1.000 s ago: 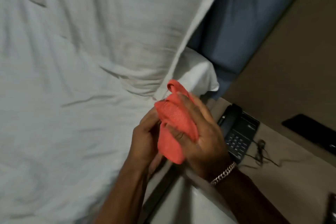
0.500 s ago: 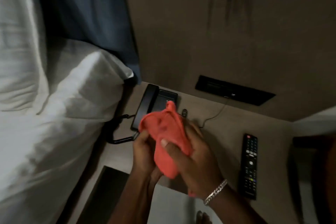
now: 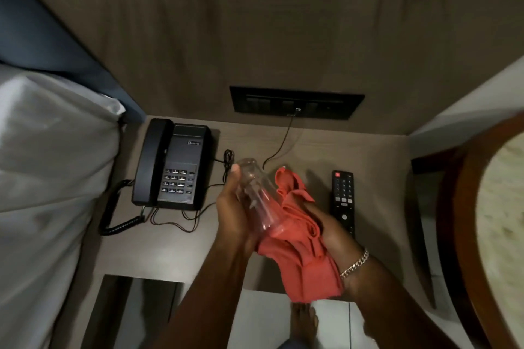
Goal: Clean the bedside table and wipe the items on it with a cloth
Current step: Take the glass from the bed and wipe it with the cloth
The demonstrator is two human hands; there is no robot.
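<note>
Above the beige bedside table (image 3: 368, 156), my left hand (image 3: 232, 207) grips a clear drinking glass (image 3: 256, 190), tilted with its base pointing away from me. My right hand (image 3: 331, 229) holds a bunched red cloth (image 3: 300, 241) pressed against the near end of the glass. A black desk telephone (image 3: 173, 164) sits at the table's left side with its coiled cord hanging toward the bed. A black TV remote (image 3: 343, 201) lies to the right of my hands.
A white pillow and sheet (image 3: 51, 167) border the table on the left. A black socket panel (image 3: 296, 102) with a plugged cable is on the wall behind. A round wooden-rimmed table (image 3: 465, 224) stands at right. My bare foot (image 3: 303, 323) shows below.
The view swung from the bed to the bedside table. The glass, earlier wrapped inside the cloth, now sticks out bare in my left hand, with the cloth drawn back to its near end.
</note>
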